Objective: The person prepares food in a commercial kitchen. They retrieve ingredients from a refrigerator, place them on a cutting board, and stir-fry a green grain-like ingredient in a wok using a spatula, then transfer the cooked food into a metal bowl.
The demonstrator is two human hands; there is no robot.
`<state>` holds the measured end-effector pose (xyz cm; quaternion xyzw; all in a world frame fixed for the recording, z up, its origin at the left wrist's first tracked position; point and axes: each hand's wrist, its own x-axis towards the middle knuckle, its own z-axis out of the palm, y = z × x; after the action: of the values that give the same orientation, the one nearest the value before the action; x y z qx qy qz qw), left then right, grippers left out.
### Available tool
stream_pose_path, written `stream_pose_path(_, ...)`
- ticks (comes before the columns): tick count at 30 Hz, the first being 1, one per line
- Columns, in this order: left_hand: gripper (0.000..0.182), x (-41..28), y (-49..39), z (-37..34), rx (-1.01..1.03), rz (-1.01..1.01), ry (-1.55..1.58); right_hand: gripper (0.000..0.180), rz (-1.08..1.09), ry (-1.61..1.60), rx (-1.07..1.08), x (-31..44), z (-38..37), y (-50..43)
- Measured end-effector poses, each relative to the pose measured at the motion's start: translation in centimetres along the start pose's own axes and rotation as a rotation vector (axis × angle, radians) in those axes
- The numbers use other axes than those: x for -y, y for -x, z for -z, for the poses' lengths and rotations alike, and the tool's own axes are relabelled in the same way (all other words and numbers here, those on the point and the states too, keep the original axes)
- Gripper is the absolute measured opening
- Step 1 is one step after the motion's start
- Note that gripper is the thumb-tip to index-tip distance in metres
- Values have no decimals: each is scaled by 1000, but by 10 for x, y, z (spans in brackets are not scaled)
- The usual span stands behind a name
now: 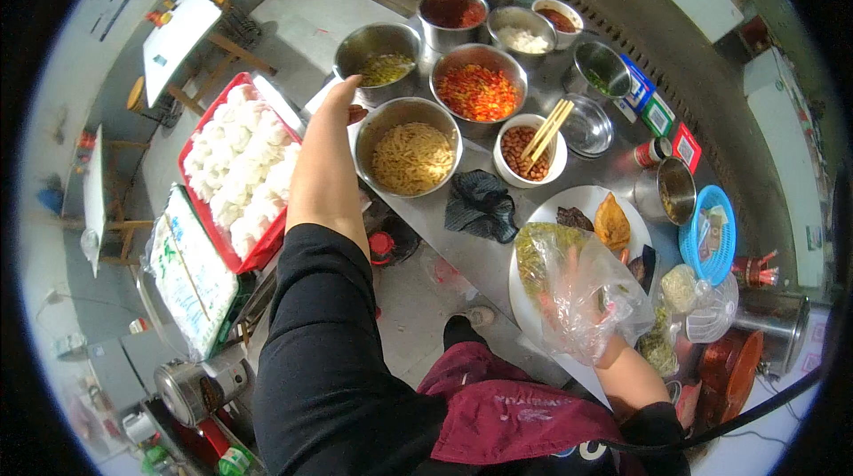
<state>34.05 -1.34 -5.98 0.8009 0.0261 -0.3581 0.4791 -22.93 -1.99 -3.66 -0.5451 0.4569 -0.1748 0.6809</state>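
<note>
My left hand point(352, 103) reaches forward between a steel pot of chopped green pickles point(386, 69) and a steel bowl of pale shredded food point(413, 159). Its fingers are mostly hidden, so whether they hold anything does not show. Clear plastic point(623, 299), a bag or loose glove, covers my right hand point(580, 283). That hand is over a large white plate point(526, 306), against yellow-green shredded food point(540, 249); its grip is blurred by the plastic. Also on the plate are a brown fried piece point(612, 221) and a dark piece point(574, 218).
A red tray point(243, 263) of white wrapped portions stands at left. Across the steel table point(426, 223) are chopped red peppers point(478, 93), a white bowl point(501, 166) of peanuts with chopsticks point(550, 133), a crumpled black cloth or bag point(481, 206) and a blue basket point(726, 236).
</note>
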Motion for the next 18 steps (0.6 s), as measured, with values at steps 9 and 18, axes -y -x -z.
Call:
stream_pose_path(9, 53, -9, 26, -10, 273, -388, 568, 29, -41, 69, 130, -41, 22, -43)
stream_pose_path(18, 35, -27, 233, -15, 400, -565, 708, 12, -201, 240, -167, -10, 56, -34)
